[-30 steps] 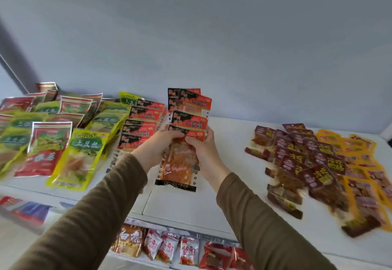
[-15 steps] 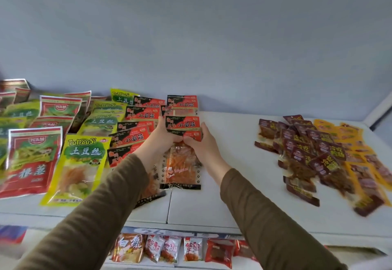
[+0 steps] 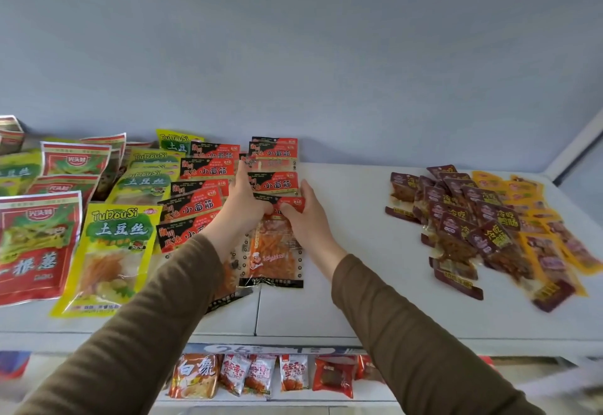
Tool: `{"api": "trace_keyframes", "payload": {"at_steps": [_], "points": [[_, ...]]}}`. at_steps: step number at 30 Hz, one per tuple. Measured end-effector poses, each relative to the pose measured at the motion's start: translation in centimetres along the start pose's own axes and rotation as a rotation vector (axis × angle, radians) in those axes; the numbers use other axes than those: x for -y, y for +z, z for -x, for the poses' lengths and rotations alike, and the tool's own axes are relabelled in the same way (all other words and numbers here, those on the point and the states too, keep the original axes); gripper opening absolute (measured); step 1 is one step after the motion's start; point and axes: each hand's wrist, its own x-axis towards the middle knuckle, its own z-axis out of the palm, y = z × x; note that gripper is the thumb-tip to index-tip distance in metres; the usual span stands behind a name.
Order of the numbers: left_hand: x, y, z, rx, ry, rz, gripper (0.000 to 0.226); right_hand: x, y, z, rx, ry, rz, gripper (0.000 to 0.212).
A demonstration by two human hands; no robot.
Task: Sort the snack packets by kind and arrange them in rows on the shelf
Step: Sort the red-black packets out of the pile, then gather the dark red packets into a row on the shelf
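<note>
On the white shelf [image 3: 352, 300], a row of red-and-black noodle-snack packets [image 3: 275, 183] runs back toward the wall, overlapping each other. Its front packet [image 3: 274, 251] lies flat with its orange contents showing. My left hand [image 3: 243, 205] and my right hand [image 3: 305, 215] both pinch the red top edge of that front packet, one at each side. A second row of the same red-and-black packets [image 3: 195, 205] lies just to the left. An unsorted heap of maroon packets [image 3: 463, 218] and yellow packets [image 3: 535, 245] lies at the right.
Yellow-green packets [image 3: 107, 251] and red-green packets [image 3: 32, 245] lie in rows at the left. The grey wall stands close behind the rows. A lower shelf holds more snack packets [image 3: 261, 378]. A bare strip of shelf lies between the rows and the heap.
The stack of red-and-black packets has gone down from a lifted, tilted hold onto the shelf and lies flat in a row. Both hands stayed on the front packet's top edge.
</note>
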Motion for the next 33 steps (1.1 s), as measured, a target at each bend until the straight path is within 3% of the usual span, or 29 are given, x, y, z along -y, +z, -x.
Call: {"api": "trace_keyframes", "payload": {"at_steps": [5,12,19,27,33], "points": [[-1.0,-0.1,1.3,-0.093,0.068,-0.28,0.108,0.1,-1.1,0.4,-0.024,-0.007,0.01,0.073],[-3.0,1.4,3.1,-0.123,0.302,-0.406,0.079,-0.2,-4.4,1.2,-0.147,-0.125,0.162,0.062],[-5.0,5.4,4.2,-0.025,0.46,-0.464,0.071,-0.3,-10.1,3.5,-0.261,-0.246,0.299,0.057],[-7.5,12.0,6.4,0.136,0.527,-0.423,0.063,-1.7,-17.7,5.9,-0.216,-0.318,0.532,0.041],[-9.6,18.4,7.9,0.263,0.533,-0.459,0.063,-4.3,-26.0,7.6,-0.194,-0.264,0.672,0.035]]}}
